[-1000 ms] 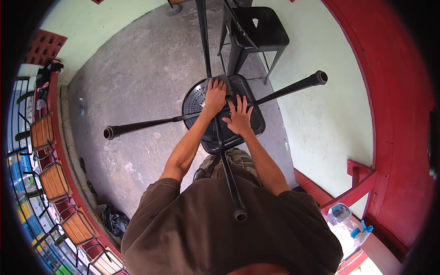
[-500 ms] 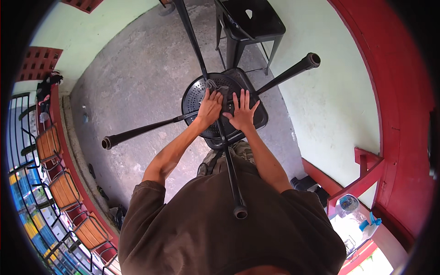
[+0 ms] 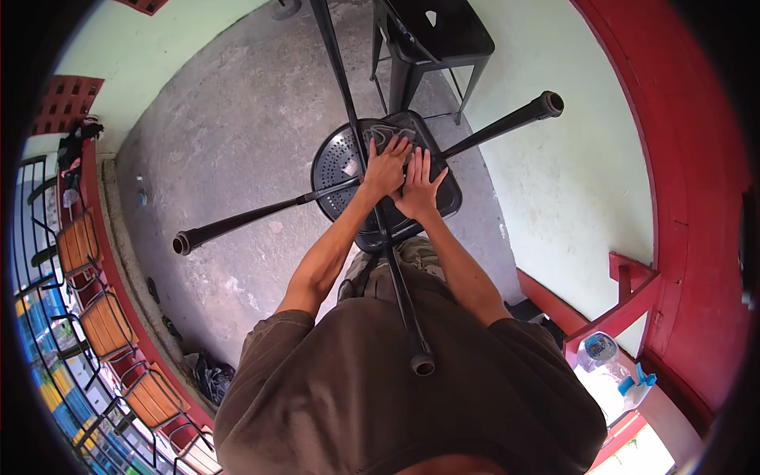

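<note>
A black metal stool with a round perforated seat (image 3: 338, 162) is upside down, its legs pointing outward and one reaching toward my chest. It lies over a square black seat (image 3: 447, 198). A bunched dark grey cloth (image 3: 388, 133) is on the underside of the round seat. My left hand (image 3: 385, 172) presses down on this cloth, its fingers closed over the near edge. Close against it, my right hand (image 3: 419, 190) rests on the seat with fingers stretched out, holding nothing. Part of the cloth and the middle of the seat are hidden under my hands.
Another black stool (image 3: 439, 39) stands upright by the pale wall at the far right. Chairs with wooden slats (image 3: 107, 321) line the left side beyond a low red ledge. A black plastic bag (image 3: 212, 376) lies near it. Clear bottles (image 3: 598, 348) stand at the lower right.
My left hand and the cloth have shifted right and slightly away from me. The left hand now lies against my right hand, which has stayed nearly in place. The upturned stool has barely moved.
</note>
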Available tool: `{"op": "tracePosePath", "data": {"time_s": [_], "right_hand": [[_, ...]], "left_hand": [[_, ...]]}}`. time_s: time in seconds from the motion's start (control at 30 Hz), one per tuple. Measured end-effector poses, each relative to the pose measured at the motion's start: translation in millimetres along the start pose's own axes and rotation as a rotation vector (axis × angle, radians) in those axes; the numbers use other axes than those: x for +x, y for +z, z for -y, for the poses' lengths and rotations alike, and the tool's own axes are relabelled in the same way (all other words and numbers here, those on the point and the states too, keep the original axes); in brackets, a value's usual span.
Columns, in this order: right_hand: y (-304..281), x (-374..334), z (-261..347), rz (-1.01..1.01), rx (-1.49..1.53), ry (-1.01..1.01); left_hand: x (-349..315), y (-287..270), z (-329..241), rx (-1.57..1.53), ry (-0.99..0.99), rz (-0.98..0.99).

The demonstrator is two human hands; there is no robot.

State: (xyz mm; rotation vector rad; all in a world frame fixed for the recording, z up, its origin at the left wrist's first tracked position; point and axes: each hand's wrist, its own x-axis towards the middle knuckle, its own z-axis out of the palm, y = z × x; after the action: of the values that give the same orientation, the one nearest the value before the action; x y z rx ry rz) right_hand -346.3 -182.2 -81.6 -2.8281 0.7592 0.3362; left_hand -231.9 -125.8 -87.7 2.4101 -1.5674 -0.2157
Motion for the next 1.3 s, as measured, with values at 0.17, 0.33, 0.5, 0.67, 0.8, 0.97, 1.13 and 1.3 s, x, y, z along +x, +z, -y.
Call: {"op": "tracePosePath", "data": {"time_s": [0.17, 0.33, 0.5, 0.67, 0.8, 0.97, 1.13, 1.3], "right_hand": [[7.6, -6.2, -4.4, -0.169, 0.097, -0.03], [7.0, -2.2, -2.6, -0.232, 0.146, -0.026], [8.4, -2.3, -7.8, -0.219, 0.163, -0.039], [-4.4, -8.5, -9.5, -0.191, 0.228, -0.05], [-3.5, -9.7, -32.7, -0.302, 0.32, -0.259], [-6.3, -6.3, -39.8, -0.369, 0.259, -0.324], [-3.5, -3.3, -45.4, -0.293, 0.218, -0.319], [-8.2, 0.4, -40.5, -0.212, 0.264, -0.294]], "left_hand": [[-3.8, -7.6, 5.5, -0.14, 0.022, 0.086], [-18.9, -39.0, 31.1, 0.057, 0.11, 0.2], [-29.6, -79.4, 53.9, 0.189, 0.224, 0.246], [-50.7, -72.2, 29.6, 0.037, 0.012, 0.12], [-97.0, -30.9, -12.2, -0.091, 0.082, -0.12], [-123.5, -18.7, -43.1, -0.046, 0.174, 0.194], [-112.6, -24.5, -25.8, 0.042, 0.34, 0.278], [-68.8, -4.8, -35.5, 0.121, 0.276, 0.134]]}}
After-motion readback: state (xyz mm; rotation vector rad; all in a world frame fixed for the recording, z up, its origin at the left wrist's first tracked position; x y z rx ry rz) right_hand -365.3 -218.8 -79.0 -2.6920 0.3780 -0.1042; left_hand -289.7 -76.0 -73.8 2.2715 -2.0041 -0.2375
